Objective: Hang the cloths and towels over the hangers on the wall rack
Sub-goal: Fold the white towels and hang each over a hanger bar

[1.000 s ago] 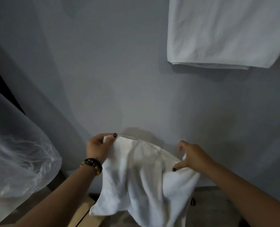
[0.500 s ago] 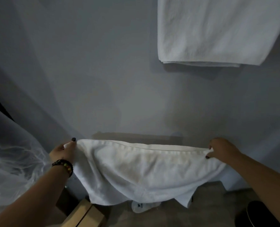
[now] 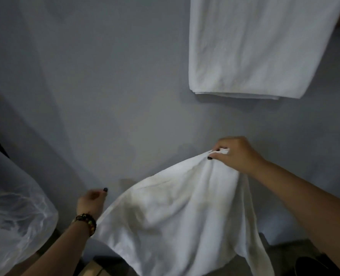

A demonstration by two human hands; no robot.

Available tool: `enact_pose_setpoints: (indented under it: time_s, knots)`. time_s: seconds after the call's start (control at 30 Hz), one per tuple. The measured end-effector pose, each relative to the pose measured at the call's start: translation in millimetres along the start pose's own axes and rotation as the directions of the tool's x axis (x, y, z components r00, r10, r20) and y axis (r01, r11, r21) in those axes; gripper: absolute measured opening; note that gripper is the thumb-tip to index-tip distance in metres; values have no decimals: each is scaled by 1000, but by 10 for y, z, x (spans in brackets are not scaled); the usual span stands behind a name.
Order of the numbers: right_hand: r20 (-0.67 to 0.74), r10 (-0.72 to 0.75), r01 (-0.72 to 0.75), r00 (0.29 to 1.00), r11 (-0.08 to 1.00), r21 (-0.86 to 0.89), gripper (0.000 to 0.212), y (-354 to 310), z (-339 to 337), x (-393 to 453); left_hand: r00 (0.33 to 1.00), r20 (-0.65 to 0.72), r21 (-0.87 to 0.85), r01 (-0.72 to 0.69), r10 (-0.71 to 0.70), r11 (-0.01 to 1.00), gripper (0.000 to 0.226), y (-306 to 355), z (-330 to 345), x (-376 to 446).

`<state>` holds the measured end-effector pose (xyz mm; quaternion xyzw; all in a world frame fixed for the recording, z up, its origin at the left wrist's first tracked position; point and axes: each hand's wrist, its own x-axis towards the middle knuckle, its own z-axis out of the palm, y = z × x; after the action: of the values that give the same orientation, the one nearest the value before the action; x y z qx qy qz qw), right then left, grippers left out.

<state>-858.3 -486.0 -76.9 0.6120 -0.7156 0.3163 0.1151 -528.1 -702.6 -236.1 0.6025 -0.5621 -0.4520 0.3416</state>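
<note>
Against the grey wall (image 3: 105, 96), our right hand (image 3: 236, 154) pinches 1 corner of the white towel (image 3: 181, 212) (it droops low); our left hand (image 3: 91, 202), fingers curled, holds nothing.

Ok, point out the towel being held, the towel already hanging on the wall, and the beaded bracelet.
Held towel (image 3: 177, 216): head view, middle of its draped cloth.
Hanging towel (image 3: 260, 46): head view, centre of its front face.
Beaded bracelet (image 3: 86, 223): head view, beads on the left wrist.
</note>
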Motion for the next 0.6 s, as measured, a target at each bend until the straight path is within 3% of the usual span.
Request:
enact_pose_setpoints:
  time_s: [0.07,0.17,0.23,0.3,0.47,0.6]
  knots:
    - [90,-82,78,993,996,51,18,-321,20,122,956,219,-113,-172,194,979,5,274,141,-234]
    - [226,-129,107,966,988,107,19,-689,85,216,734,489,-371,-314,471,874,21,732,251,-733]
    - [253,-105,68,962,986,152,20,-851,76,234,586,555,-393,-441,591,807,35,938,316,-1030]
    - [239,-53,-2,970,974,227,21,-963,3,236,503,578,-394,-518,643,759,36,1048,420,-1234]
    - [147,64,-111,987,932,345,23,-1044,-213,121,555,481,-443,-515,679,734,35,1234,680,-1534]
    - [79,172,-189,982,875,446,29,-985,-262,-83,485,505,-413,-591,714,693,20,1393,857,-1685]
